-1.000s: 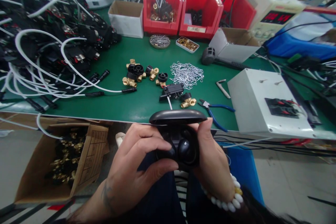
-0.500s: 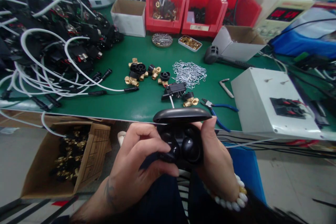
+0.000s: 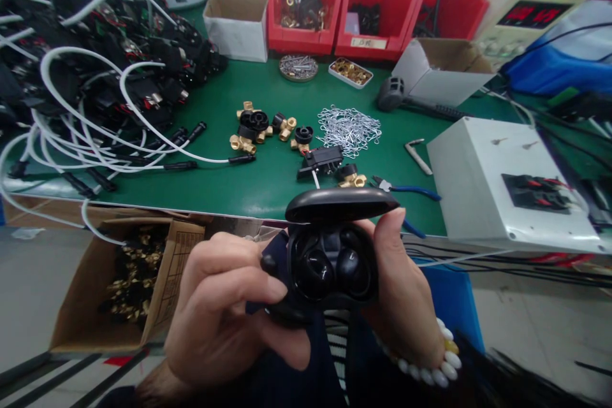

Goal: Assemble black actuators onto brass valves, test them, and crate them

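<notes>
On the left, the left hand (image 3: 224, 306) is curled, its fingertips pressed to the left side of the earbud case (image 3: 335, 261) and its thumb running beneath it. A small black nub (image 3: 268, 262) shows by one fingertip; I cannot tell what it is. The case sits between both hands, just in front of the bench (image 3: 229, 185) edge, with its lid (image 3: 342, 204) tipped up. It looks light, hard and glossy, so probably slippery. The hinge seems the weak spot, so the body's sides are the safer hold. The right hand (image 3: 406, 306) cups the right side, thumb at the lid's rim.
</notes>
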`<state>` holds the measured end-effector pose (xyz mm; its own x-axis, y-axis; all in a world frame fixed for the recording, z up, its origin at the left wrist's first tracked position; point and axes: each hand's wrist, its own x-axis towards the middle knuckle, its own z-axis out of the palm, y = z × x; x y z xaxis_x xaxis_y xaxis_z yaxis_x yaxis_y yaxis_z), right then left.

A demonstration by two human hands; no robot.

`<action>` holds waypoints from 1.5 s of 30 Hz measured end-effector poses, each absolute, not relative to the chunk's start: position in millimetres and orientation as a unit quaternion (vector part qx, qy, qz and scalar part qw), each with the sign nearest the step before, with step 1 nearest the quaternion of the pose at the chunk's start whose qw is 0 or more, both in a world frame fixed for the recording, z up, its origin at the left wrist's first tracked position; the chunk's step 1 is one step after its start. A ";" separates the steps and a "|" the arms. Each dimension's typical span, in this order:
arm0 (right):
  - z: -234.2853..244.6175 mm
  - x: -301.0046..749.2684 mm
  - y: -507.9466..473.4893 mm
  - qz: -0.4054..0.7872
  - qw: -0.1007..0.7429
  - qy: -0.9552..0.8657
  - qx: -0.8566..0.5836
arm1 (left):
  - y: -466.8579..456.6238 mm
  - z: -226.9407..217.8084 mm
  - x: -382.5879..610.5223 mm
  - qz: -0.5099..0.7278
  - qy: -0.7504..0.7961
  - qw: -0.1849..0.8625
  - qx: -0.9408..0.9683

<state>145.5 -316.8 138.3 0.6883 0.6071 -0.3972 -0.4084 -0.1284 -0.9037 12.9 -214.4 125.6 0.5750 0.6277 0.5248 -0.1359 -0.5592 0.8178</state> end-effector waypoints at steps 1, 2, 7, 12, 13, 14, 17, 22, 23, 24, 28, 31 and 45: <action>138.1 145.6 -317.1 0.387 0.657 -0.077 -0.643 | -214.9 126.0 14.9 0.445 0.168 0.489 0.731; 137.9 145.7 -317.3 0.387 0.658 -0.074 -0.642 | -214.8 126.4 17.5 0.452 0.172 0.549 0.681; 141.0 146.3 -314.3 0.423 0.675 -0.029 -0.604 | -206.8 128.5 31.8 0.280 0.161 0.866 0.383; 148.8 143.7 -309.2 0.428 0.686 0.027 -0.588 | -203.4 129.3 34.9 0.211 0.136 0.940 0.233; 149.7 143.1 -309.4 0.427 0.681 0.034 -0.594 | -203.7 129.5 34.8 0.209 0.135 0.941 0.227; 150.1 142.6 -309.9 0.424 0.674 0.041 -0.603 | -204.0 129.9 34.7 0.207 0.139 0.942 0.224; 148.3 142.6 -312.8 0.426 0.653 0.055 -0.623 | -204.7 131.2 34.6 0.202 0.155 0.943 0.216; 144.1 144.7 -314.3 0.418 0.642 0.064 -0.639 | -204.7 130.8 34.5 0.202 0.164 0.942 0.213; 143.9 145.0 -313.6 0.420 0.645 0.059 -0.636 | -204.7 130.3 34.4 0.203 0.163 0.941 0.215; 143.8 145.1 -312.8 0.424 0.649 0.053 -0.629 | -204.7 129.9 34.4 0.203 0.163 0.941 0.216; 143.3 144.6 -309.8 0.426 0.657 0.037 -0.621 | -204.4 129.7 34.5 0.203 0.144 0.947 0.203; 143.5 143.7 -309.6 0.406 0.656 0.044 -0.635 | -204.4 129.7 35.8 0.210 0.123 0.950 0.193; 133.8 146.2 -314.3 0.441 0.651 -0.064 -0.614 | -187.6 141.1 16.4 0.384 0.048 0.367 0.846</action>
